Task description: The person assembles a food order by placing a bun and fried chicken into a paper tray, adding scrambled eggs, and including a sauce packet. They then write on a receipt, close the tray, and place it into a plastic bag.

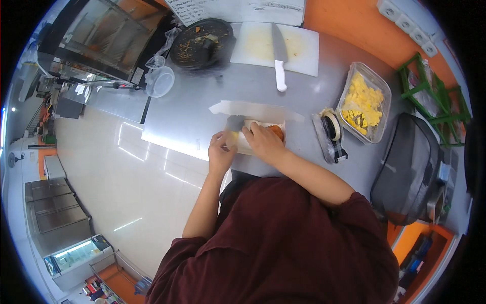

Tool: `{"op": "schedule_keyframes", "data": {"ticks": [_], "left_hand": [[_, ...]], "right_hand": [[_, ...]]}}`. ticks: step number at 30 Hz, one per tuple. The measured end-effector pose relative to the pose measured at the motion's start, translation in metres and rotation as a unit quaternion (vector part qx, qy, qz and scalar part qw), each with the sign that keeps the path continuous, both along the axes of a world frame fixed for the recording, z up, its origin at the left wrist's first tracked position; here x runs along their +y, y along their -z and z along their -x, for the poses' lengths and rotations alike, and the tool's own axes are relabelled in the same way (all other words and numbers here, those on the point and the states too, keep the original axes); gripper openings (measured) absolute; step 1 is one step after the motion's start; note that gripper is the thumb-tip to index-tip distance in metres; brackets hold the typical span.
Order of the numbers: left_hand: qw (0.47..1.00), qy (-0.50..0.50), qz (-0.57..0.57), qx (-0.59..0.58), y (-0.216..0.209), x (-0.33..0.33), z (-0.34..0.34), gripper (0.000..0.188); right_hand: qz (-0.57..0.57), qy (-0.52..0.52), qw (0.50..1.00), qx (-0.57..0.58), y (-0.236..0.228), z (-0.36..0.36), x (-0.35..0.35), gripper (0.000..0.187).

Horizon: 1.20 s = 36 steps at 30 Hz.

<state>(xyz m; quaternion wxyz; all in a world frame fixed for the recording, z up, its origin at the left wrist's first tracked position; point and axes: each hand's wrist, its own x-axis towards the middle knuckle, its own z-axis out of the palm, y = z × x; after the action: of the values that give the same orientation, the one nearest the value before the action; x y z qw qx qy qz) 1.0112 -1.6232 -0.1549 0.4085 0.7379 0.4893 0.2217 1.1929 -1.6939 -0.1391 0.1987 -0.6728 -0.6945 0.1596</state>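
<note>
A small white paper food box [247,147], lid [253,108] folded back, lies on the steel table in front of me. Orange-brown food [277,131] shows at its right end. My right hand [266,144] reaches over the box with fingers bent down into its left half; what they grip is hidden. At the box's left end, my left hand [220,154] has its fingers curled together. Beside its fingertips is a blurred, pale yellowish piece [233,137], too unclear to name. A dark grey blurred thing [235,122] sits just above both hands' fingertips.
Right of the box lie a tape dispenser [331,129] and a clear tub [362,103] of yellow pieces. Farther back are a white cutting board [253,48] with a knife [279,53], a black stone mortar [201,44] and a plastic cup [160,81]. A mesh cover [407,169] stands right.
</note>
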Motion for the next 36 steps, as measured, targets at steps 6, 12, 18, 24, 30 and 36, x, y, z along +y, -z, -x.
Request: {"op": "schedule_keyframes", "data": {"ticks": [6, 12, 18, 24, 30, 36], "left_hand": [[0.999, -0.015, -0.028, -0.008, -0.004, -0.01, 0.0, 0.05], [0.997, -0.021, -0.072, -0.028, 0.001, -0.013, 0.001, 0.048], [0.996, -0.03, -0.058, -0.057, 0.004, -0.013, 0.009, 0.04], [0.995, -0.031, -0.05, -0.079, 0.003, -0.01, 0.006, 0.042], [0.986, -0.075, -0.009, -0.152, 0.013, -0.01, 0.015, 0.068], [0.98, -0.085, 0.014, -0.181, 0.017, -0.017, 0.007, 0.071]], "right_hand": [[-0.103, 0.04, 0.994, 0.018, -0.005, 0.0, -0.013, 0.039], [-0.112, 0.014, 0.993, 0.024, 0.009, -0.01, -0.011, 0.04], [-0.16, -0.002, 0.986, 0.05, 0.007, -0.014, -0.007, 0.039], [-0.157, 0.039, 0.984, 0.078, 0.013, -0.014, -0.002, 0.037], [-0.161, 0.124, 0.92, 0.337, -0.001, -0.026, -0.036, 0.027], [0.001, 0.32, 0.767, 0.556, -0.082, -0.121, -0.156, 0.028]]}}
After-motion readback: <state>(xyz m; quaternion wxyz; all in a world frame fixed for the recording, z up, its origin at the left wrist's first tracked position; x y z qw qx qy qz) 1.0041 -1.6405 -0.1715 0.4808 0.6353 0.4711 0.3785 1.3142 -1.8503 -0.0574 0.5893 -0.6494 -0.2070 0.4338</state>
